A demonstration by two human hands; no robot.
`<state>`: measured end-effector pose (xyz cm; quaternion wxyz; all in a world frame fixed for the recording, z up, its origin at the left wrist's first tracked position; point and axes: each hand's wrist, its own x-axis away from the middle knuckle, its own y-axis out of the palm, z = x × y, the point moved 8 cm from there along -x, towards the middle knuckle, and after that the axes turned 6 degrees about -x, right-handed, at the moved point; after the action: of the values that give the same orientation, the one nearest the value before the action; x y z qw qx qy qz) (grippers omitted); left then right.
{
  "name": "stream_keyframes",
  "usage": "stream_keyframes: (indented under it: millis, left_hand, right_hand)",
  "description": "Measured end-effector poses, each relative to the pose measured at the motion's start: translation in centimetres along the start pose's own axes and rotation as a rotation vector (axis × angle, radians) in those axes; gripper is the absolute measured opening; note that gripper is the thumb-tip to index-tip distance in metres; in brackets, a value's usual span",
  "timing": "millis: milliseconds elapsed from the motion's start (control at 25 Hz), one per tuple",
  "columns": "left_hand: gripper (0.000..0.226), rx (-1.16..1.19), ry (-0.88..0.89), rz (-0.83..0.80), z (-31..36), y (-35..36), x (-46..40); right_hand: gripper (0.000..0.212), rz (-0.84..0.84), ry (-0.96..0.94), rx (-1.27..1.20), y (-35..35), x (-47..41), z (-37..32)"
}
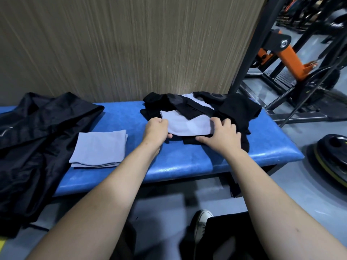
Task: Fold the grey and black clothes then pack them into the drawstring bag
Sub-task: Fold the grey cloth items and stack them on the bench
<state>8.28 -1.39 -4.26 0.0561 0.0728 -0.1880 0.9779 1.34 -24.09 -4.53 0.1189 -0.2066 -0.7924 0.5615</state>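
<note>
A pile of black clothes (232,107) lies at the right end of the blue bench (184,162), with a grey garment (187,124) in its middle. My left hand (156,129) grips the grey garment's left edge. My right hand (221,135) holds its right edge, fingers over the cloth and thumb on the black fabric below. A folded grey cloth (99,148) rests flat on the bench to the left. The black drawstring bag (32,139) is spread over the bench's left end and hangs over its front.
A wood-grain wall stands right behind the bench. Gym machines with an orange part (289,59) fill the right background. A weight plate (332,158) lies on the floor at the right. A shoe (202,222) shows below the bench.
</note>
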Motion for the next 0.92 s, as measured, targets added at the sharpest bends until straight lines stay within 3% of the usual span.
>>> stream_keyframes:
  millis: [120,280,440,600,720,800,920]
  left_hand:
    - [0.022,-0.033,-0.016,-0.035,-0.8,-1.6,0.0]
    - [0.019,-0.068,-0.015,-0.052,-1.7,-3.8,0.4]
    - [0.008,-0.112,-0.022,-0.125,-2.6,-5.9,1.6]
    - [0.024,-0.192,-0.022,-0.185,-3.1,-7.4,2.8]
    - [0.031,-0.296,0.013,-0.236,-3.3,-7.8,3.3]
    - [0.039,-0.406,0.061,-0.255,-3.4,-7.7,3.6]
    - [0.065,-0.498,0.161,-0.290,-3.1,-7.3,4.5]
  right_hand:
    - [0.091,0.021,0.046,0.073,-0.2,-0.3,0.2]
    - [0.076,0.215,-0.126,0.156,-1.5,-0.1,-2.1]
    - [0.054,0.136,-0.147,0.145,-0.9,0.3,-2.9]
    - [0.029,0.194,-0.201,0.107,-2.3,2.1,-3.7]
    - [0.023,0.174,-0.297,0.114,-3.0,3.8,-4.5]
    - [0.024,0.114,-0.347,0.143,-3.1,4.8,-4.5]
    - [0.021,-0.106,-0.337,0.148,-2.0,5.6,-2.9]
